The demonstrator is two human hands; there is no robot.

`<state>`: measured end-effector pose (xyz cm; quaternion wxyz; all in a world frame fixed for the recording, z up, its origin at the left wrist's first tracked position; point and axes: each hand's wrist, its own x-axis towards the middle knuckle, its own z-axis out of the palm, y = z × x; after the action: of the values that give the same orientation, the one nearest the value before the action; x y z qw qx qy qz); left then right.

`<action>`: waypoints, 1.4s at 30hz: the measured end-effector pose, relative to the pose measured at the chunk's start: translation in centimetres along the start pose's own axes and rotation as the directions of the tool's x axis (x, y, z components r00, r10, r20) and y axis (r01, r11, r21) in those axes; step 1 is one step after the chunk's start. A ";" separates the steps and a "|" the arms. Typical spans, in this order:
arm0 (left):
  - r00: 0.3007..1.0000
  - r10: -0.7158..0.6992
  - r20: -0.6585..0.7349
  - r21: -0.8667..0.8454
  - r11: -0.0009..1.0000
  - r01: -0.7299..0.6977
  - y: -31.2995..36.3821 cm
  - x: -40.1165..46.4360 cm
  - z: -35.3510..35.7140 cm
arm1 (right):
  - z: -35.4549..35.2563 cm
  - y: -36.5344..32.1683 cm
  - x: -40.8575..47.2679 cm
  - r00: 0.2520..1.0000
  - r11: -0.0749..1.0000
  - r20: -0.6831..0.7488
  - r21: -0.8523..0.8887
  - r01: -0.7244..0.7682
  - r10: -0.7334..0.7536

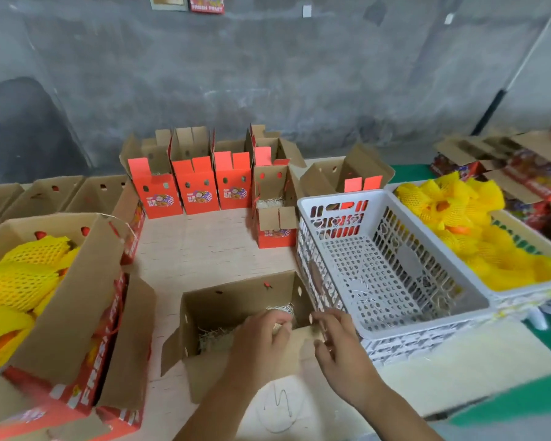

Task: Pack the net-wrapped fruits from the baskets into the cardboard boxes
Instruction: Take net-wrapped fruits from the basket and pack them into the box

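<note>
Head view: box [236,316] under both hands stands open on the table [204,246], straw padding [213,334] inside, no fruit yet. Your left hand [261,338] reaches into it, fingers curled at the padding; whether they pinch it, I cannot tell. Your right hand [337,342] pinches the near-right flap [303,337]. Hold that flap back and spread the padding flat first. The basket [379,259] just right of your right hand holds nothing; net-wrapped fruits [477,237] lie in the farther basket [522,289] beyond it, so reach across.
</note>
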<state>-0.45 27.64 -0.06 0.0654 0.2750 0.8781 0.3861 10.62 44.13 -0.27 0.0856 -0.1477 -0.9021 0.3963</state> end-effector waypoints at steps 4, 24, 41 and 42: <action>0.994 0.089 0.070 -0.226 0.971 -0.071 6.1 2.0 3.7 | -4.0 1.0 1.0 0.991 0.993 -0.126 0.116 -0.027 0.042; 0.954 0.232 0.190 -0.074 0.972 -0.222 30.9 24.0 30.9 | -33.1 29.5 12.1 0.955 0.870 0.040 -0.426 -0.250 0.294; 0.955 -0.114 0.274 -0.908 0.296 0.296 35.3 24.2 36.3 | -36.1 30.7 16.2 0.964 0.798 0.041 0.553 -0.240 0.262; 0.954 -0.127 0.273 -0.926 0.232 0.296 35.0 23.9 36.1 | -35.7 30.5 16.5 0.966 0.842 0.076 0.476 -0.253 0.247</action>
<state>6.45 82.80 2.20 0.3312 0.0836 0.4856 0.8047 10.80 93.85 1.69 0.0620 -0.2357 -0.7484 0.6169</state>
